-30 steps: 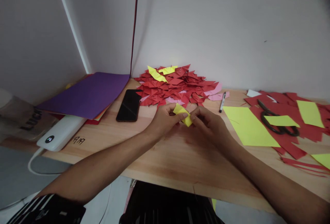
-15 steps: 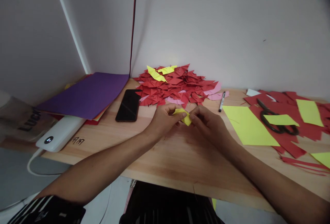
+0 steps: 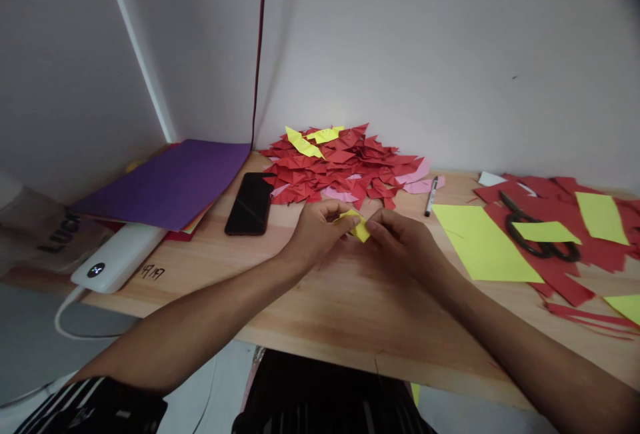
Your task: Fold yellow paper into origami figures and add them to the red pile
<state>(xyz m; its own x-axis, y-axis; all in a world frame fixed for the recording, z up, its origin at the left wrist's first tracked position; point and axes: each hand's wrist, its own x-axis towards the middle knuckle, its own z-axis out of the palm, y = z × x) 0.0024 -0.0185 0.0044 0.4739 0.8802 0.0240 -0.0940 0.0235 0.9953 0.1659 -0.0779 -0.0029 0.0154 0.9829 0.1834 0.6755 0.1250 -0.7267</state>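
Observation:
A small folded piece of yellow paper (image 3: 361, 229) is held between my hands, above the wooden table (image 3: 340, 314). My left hand (image 3: 321, 231) pinches its left side between thumb and fingers. At its right edge, the fingertips of my right hand (image 3: 400, 237) are closed on it. Just beyond my hands lies a heap of folded red paper pieces (image 3: 345, 161), with two folded yellow pieces (image 3: 303, 144) on top and some pink ones among them.
Left of my hands are a black phone (image 3: 249, 204), purple sheets (image 3: 170, 181) and a white power bank (image 3: 117, 261) with a cable. On the right lie a pen (image 3: 431, 195), a yellow sheet (image 3: 483, 244), scissors (image 3: 523, 242) and red scraps (image 3: 565, 274).
My right hand has shifted very slightly at the yellow paper's right edge. Both hands still hold the paper in nearly the same place.

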